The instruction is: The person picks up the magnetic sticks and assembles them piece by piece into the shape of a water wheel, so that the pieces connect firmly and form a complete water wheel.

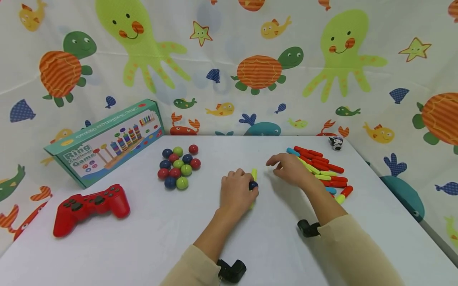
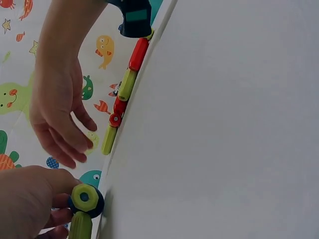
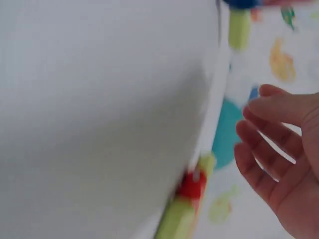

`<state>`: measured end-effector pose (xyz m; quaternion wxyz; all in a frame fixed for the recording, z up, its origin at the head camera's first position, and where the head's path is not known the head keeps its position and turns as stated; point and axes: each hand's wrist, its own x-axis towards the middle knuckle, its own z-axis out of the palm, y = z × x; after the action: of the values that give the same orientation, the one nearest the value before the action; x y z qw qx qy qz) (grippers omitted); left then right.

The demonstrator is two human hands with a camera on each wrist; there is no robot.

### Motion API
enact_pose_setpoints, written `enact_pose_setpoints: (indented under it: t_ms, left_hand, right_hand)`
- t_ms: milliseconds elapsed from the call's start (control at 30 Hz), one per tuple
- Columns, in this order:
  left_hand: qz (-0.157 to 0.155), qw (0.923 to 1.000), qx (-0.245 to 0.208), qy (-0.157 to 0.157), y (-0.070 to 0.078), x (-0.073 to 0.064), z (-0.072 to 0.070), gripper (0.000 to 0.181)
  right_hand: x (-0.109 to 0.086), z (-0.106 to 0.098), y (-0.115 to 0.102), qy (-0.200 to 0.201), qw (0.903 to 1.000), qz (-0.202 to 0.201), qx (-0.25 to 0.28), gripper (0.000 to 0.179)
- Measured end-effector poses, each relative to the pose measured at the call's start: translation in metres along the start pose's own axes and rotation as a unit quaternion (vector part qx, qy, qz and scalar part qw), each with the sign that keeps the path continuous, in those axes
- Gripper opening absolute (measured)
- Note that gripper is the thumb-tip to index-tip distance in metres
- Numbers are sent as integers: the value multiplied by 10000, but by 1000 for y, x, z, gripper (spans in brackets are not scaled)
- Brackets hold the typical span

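In the head view my left hand (image 1: 236, 190) holds a dark blue ball (image 1: 253, 185) between thumb and fingers, low over the white table. Yellow-green sticks (image 1: 254, 173) show beyond and below the ball. Seen from the left wrist, the ball (image 2: 100, 208) carries a stick's eight-sided end facing the camera, with another ribbed stick (image 2: 80, 228) just beneath. To the right, my right hand (image 1: 290, 170) hovers with relaxed, slightly bent fingers and holds nothing. Its forearm partly covers a pile of red, yellow-green and blue sticks (image 1: 323, 165).
Several red, blue and green balls (image 1: 175, 172) lie loose left of my hands. Farther left are a red game controller (image 1: 96, 202) and a green game box (image 1: 111, 143). A small black-and-white figure (image 1: 336, 143) stands at the back right, before a printed cloth (image 1: 222, 35).
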<state>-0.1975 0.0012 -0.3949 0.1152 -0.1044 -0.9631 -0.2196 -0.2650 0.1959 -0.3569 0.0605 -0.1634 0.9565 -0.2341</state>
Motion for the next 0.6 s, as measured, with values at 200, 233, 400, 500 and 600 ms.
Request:
enact_pose_setpoints:
  t_ms: [200, 233, 400, 500, 600]
  left_hand:
    - [-127, 9999, -99, 10, 2, 0, 3, 24]
    - [-137, 9998, -129, -17, 3, 1, 3, 24]
    - [-147, 9995, -225, -140, 3, 2, 2, 23]
    - [-155, 9995, -242, -98, 2, 4, 0, 23]
    - [-186, 9993, -312, -43, 0, 4, -1, 24]
  right_hand:
    - [-9, -29, 36, -96, 9956, 823, -435, 34]
    - [-10, -31, 41, -175, 9943, 895, -559, 34]
    - [-11, -31, 50, -566, 9900, 1067, -725, 37]
    - [-9, -28, 46, -677, 9907, 934, -718, 34]
    - [-5, -23, 42, -738, 9904, 873, -777, 30]
